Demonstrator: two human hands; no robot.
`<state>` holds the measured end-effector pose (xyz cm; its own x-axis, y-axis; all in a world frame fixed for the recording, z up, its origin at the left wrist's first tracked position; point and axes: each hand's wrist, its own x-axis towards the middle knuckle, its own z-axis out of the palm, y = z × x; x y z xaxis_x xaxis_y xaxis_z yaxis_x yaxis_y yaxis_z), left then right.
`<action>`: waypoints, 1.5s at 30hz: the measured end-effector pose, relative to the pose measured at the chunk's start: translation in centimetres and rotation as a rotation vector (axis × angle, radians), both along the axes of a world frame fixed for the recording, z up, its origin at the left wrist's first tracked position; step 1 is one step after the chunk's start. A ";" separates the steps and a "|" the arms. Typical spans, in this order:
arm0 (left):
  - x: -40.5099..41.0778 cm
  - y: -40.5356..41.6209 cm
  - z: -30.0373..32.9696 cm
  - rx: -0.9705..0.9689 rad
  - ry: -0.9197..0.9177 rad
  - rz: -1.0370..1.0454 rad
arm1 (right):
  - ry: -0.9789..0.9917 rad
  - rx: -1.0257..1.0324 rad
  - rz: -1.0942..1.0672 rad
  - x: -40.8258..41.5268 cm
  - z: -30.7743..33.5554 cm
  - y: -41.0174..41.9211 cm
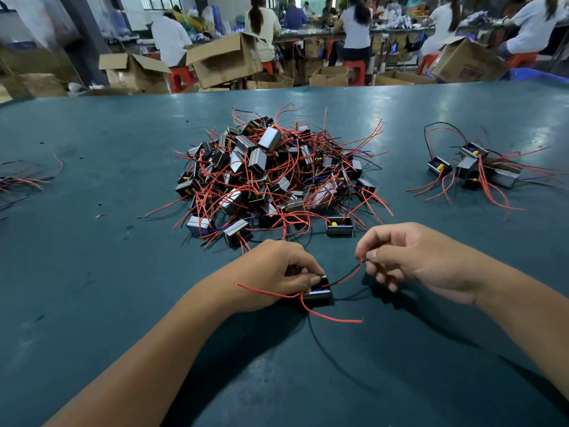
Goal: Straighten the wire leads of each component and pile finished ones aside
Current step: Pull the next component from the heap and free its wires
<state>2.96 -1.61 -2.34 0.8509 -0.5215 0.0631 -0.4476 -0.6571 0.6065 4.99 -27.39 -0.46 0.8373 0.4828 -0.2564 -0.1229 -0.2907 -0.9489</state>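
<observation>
A small black component (318,293) with red and black wire leads rests on the green table (92,272) in front of me. My left hand (277,269) pinches its body against the table. My right hand (409,260) grips one red and one black lead (351,274) that run up from the component. Two other red leads stick out to the left and lower right, and a black lead trails toward me. A big tangled heap of components (271,177) lies just beyond my hands. A small pile of components (480,171) sits at the right.
Loose red and black wires (21,180) lie at the table's left edge. One single component (339,226) stands between the heap and my hands. Beyond the far edge are cardboard boxes (224,60), red stools and several seated people at benches.
</observation>
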 end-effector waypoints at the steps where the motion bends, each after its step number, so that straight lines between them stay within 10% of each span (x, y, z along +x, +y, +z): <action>1: 0.0 0.0 0.0 0.002 -0.002 -0.001 | 0.006 0.034 -0.012 0.0 -0.1 0.1; 17: -0.2 -0.8 0.1 -0.077 -0.042 -0.056 | 0.085 0.276 -0.027 -0.2 -0.6 0.6; 45: -1.4 -1.3 1.6 -0.065 0.017 -0.093 | -0.232 -0.096 -0.210 -0.7 -1.8 2.3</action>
